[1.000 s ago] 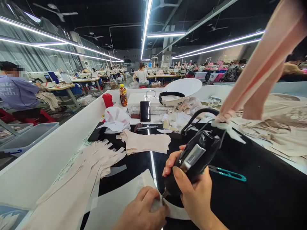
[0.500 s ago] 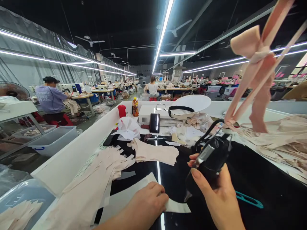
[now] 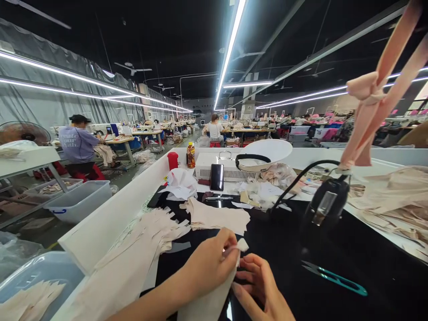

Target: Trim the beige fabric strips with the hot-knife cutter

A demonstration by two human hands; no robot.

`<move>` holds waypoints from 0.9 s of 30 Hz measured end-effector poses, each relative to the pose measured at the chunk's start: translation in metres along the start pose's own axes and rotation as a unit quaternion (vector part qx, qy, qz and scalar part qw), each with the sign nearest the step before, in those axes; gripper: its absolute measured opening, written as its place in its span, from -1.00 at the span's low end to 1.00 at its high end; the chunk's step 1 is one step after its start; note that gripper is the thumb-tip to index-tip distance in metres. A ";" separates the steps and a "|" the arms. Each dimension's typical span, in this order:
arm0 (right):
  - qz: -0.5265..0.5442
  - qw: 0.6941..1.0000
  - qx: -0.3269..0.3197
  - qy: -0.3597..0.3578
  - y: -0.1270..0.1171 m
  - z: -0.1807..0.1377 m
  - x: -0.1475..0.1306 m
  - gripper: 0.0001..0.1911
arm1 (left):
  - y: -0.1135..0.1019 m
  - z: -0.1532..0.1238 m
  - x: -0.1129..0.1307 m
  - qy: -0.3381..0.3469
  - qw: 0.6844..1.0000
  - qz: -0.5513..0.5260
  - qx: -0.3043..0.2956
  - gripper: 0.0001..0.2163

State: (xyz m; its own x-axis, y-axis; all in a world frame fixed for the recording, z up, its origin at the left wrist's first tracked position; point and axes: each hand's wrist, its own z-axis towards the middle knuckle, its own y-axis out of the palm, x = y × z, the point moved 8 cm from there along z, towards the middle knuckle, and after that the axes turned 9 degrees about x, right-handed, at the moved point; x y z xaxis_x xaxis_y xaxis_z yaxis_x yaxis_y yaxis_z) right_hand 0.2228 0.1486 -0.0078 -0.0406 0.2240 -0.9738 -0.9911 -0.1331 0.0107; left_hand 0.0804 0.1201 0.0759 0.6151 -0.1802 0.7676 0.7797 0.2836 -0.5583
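My left hand (image 3: 214, 261) is closed in a pinch on the upper end of a pale fabric piece (image 3: 203, 303), whose corner sticks up past the fingertips. Close by on the right, my right hand (image 3: 259, 285) has its fingers bent and apart beside the fabric's edge; whether they touch it is hard to tell. A black corded device with a metal plate (image 3: 329, 203) hangs from knotted pink fabric straps (image 3: 371, 102). Teal thread snips (image 3: 334, 277) lie on the black tabletop (image 3: 377, 249), right of my hands.
Stacked beige fabric pieces (image 3: 217, 216) lie ahead, with a larger pile (image 3: 123, 249) at left. Farther back are a phone (image 3: 217, 177), a pen (image 3: 219, 198), a white metal box (image 3: 207, 165) and a bottle (image 3: 190, 156). More fabric (image 3: 397, 196) is heaped at right. Co-workers sit beyond.
My right hand has let go of the black device, which now hangs farther right, and has come beside my left hand. My left hand has lifted the fabric's end, uncovering more of the tabletop.
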 end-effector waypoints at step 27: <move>-0.196 0.980 -0.014 -0.016 0.018 0.152 -0.001 -0.64 | -0.084 0.103 -0.140 -0.164 0.961 0.012 0.224 -0.68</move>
State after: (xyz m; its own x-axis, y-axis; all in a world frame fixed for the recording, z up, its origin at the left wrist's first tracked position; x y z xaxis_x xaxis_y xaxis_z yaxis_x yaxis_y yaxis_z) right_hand 0.1861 0.2929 0.0283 0.3376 0.2942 -0.8941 -0.9275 -0.0579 -0.3693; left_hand -0.0836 0.2181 0.0475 0.5058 0.1175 0.8546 0.5914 0.6740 -0.4427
